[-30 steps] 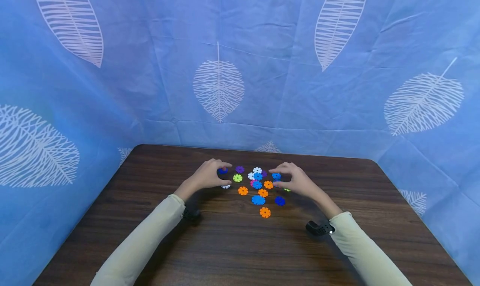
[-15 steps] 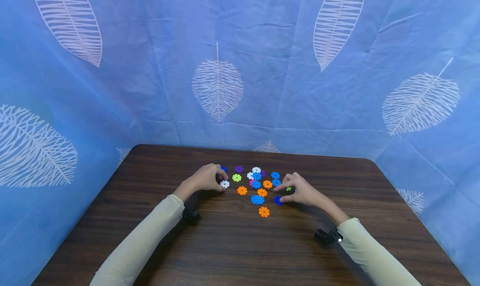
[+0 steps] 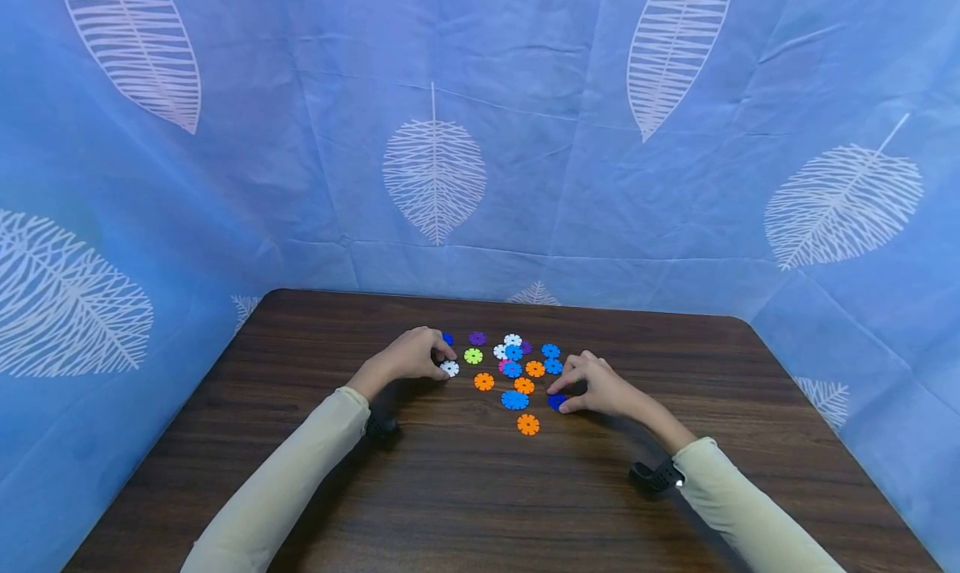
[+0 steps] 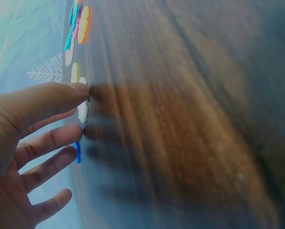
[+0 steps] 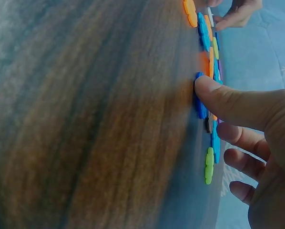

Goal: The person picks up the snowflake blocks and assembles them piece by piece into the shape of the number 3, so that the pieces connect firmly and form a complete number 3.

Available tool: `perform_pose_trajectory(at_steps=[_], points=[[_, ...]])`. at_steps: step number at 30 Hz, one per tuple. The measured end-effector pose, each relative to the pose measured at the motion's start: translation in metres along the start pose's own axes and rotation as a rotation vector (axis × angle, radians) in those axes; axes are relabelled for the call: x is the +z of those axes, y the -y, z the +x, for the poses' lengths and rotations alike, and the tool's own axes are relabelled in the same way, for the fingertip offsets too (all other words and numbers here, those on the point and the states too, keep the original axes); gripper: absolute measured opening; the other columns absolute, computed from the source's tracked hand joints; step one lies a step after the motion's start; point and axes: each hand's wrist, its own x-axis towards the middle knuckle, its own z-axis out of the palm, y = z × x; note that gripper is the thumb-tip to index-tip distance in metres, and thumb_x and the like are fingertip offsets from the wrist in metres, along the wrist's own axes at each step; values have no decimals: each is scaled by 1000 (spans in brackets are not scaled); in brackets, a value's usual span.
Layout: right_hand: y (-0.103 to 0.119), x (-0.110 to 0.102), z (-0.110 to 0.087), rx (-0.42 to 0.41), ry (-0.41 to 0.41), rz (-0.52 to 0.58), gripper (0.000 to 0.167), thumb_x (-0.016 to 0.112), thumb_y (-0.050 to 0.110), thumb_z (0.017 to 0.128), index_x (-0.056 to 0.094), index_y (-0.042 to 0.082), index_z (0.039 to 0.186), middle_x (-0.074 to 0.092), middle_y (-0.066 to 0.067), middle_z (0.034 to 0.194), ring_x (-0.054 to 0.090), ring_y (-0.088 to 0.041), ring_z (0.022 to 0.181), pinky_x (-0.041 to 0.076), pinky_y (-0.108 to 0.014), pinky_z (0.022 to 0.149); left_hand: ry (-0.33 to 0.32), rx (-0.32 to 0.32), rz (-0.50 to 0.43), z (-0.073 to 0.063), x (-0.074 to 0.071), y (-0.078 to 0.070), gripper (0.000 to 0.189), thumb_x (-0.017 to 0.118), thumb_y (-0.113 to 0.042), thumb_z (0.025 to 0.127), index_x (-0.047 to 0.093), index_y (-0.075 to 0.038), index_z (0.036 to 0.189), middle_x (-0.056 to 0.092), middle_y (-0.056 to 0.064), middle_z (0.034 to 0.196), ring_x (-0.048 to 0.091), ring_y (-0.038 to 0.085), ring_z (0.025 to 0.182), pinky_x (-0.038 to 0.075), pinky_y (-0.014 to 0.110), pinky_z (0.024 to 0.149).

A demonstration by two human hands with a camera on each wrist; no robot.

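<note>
Small notched plastic discs lie in a loose cluster on the table. My left hand (image 3: 412, 354) is at the cluster's left side, its thumb and forefinger on either side of a white disc (image 3: 450, 369). In the left wrist view the thumb overlaps this disc, while the forefinger tip sits just past its lower end. My right hand (image 3: 600, 387) is at the cluster's front right. Its thumb meets a dark blue disc (image 5: 198, 102), and the forefinger stands a little apart from it. A green disc (image 5: 208, 166) lies beneath the right hand, hidden in the head view.
Between the hands lie orange (image 3: 528, 424), light blue (image 3: 515, 400), yellow-green (image 3: 473, 356) and purple (image 3: 477, 339) discs, some overlapping. The dark wooden table (image 3: 450, 506) ends at a blue leaf-patterned cloth (image 3: 525, 181) behind.
My right hand has moved from the light blue discs towards the front, to the dark blue disc. The left hand has dropped slightly and its thumb and fingers have drawn closer around the white disc.
</note>
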Motion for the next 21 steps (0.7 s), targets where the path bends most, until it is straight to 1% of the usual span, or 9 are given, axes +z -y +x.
perform_pose_trajectory(at_steps=[3,8,11,15,20,21], points=[[0,0,1,1,0,5,20,84,22,84,81,17,103,61,1,94,39,-16,90,23,-34,77,7,9,-5,0,-1,-1,25,84,-19,85,81,-14,109,65,1,98,54,13,86,51,30,80],[0,1,1,-6,-6,10,18,85,20,83,79,17,100,63,-1,95,43,-18,91,25,-35,78,11,32,-18,4,-1,1,19,84,-19,85,80,-13,102,63,2,97,54,13,86,50,28,78],[0,1,2,-7,-1,7,19,85,20,82,79,18,100,63,0,94,45,-19,90,25,-34,78,23,35,-36,7,1,3,16,85,-18,84,77,-14,97,62,2,97,54,14,86,49,28,78],[0,2,4,-12,5,4,20,85,20,82,78,18,100,61,1,91,44,-20,88,24,-34,77,38,37,-73,9,1,3,17,86,-17,83,72,-15,93,62,2,95,53,14,85,49,28,77],[2,2,6,5,14,46,20,85,18,82,70,17,95,58,-2,89,42,-22,88,23,-37,78,19,35,-114,11,0,-1,21,87,-14,80,69,-13,91,65,1,88,56,13,79,49,28,72],[2,2,6,14,16,65,20,84,16,83,68,16,95,58,-3,89,43,-22,88,25,-37,79,11,29,-118,11,0,-2,21,88,-14,80,69,-13,90,65,1,86,57,13,78,50,28,72]])
